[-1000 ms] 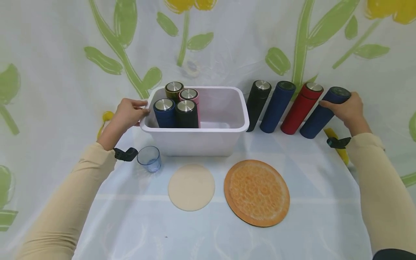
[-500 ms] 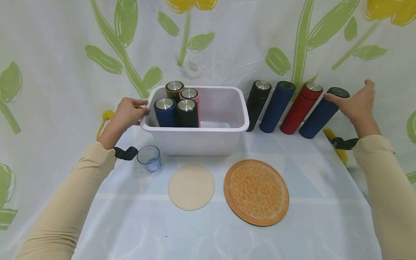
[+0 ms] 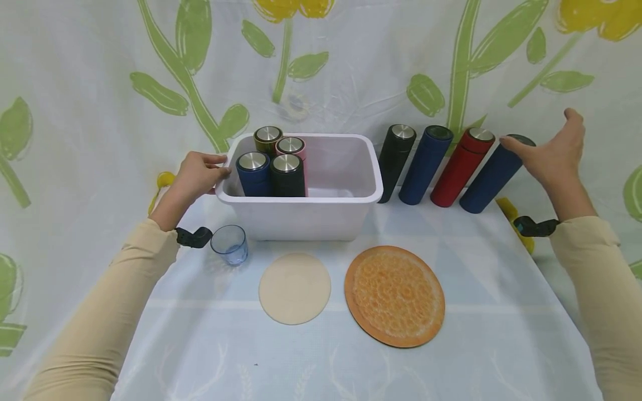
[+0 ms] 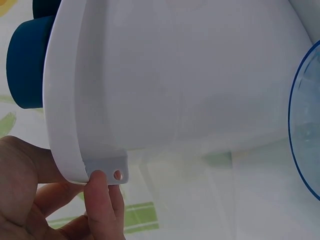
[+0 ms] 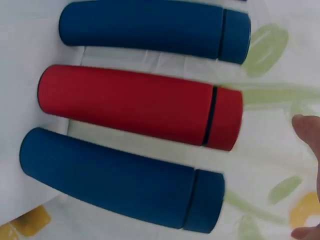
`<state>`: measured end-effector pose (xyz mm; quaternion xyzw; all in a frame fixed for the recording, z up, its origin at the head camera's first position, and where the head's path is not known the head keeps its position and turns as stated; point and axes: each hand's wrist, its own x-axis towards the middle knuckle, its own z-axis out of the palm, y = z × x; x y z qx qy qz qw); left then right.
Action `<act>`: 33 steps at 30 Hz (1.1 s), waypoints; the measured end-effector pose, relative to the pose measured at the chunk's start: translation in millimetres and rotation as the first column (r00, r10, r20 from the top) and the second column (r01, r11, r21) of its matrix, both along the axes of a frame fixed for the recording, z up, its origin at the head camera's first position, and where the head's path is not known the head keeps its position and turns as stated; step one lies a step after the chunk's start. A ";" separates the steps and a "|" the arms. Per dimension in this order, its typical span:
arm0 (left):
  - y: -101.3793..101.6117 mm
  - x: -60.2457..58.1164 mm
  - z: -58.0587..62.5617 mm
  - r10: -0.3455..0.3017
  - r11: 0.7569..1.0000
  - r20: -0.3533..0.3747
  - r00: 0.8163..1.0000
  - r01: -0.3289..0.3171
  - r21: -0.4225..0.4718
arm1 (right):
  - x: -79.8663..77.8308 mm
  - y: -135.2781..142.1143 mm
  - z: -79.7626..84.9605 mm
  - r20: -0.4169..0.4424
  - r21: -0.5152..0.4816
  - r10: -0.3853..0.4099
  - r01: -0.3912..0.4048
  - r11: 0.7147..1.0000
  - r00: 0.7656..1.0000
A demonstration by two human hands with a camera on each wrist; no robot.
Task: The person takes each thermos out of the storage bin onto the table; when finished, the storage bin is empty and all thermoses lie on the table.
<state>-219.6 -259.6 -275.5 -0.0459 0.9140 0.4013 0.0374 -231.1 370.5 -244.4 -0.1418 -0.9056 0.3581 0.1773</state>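
Observation:
My left hand (image 3: 197,174) grips the left rim of a white plastic bin (image 3: 301,214); in the left wrist view the fingertips (image 4: 98,192) pinch the small tab under that rim. Several thermos flasks stand in the bin's left half, among them a blue thermos (image 3: 253,174), a black thermos (image 3: 288,177) and a pink one (image 3: 292,146). My right hand (image 3: 555,153) is spread, holding nothing, just right of the rightmost blue thermos (image 3: 494,178). The right wrist view shows a gap between that blue thermos (image 5: 115,180) and the thumb (image 5: 306,131).
Left of that blue thermos stand a red thermos (image 3: 461,170), another blue thermos (image 3: 425,167) and a black thermos (image 3: 396,164) beside the bin. A clear glass (image 3: 230,246) stands at the bin's front left. A cream disc (image 3: 295,289) and a tan round mat (image 3: 396,298) lie in front.
My right hand has let go of the rightmost blue thermos and moved up and right, its fingers spreading. The left hand stays on the bin's rim.

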 end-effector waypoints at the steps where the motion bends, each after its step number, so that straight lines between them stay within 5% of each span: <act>1: 0.0 0.4 0.5 0.001 1.000 0.001 1.000 -0.001 0.002 | 1.6 -3.2 1.4 -0.008 0.006 0.005 -0.005 1.000 1.000; 13: -2.0 1.3 0.1 0.003 1.000 0.001 1.000 -0.003 0.007 | 18.1 -54.6 8.3 -0.118 0.058 0.137 -0.131 0.990 0.983; 26: -1.6 2.4 -0.4 0.000 1.000 0.006 1.000 0.000 0.016 | 36.2 -100.0 7.0 -0.216 0.079 0.319 -0.309 0.948 0.923; 33: 0.7 3.4 1.2 -0.005 1.000 -0.009 1.000 0.005 0.017 | 43.7 -112.4 6.0 -0.209 0.098 0.345 -0.331 0.938 0.915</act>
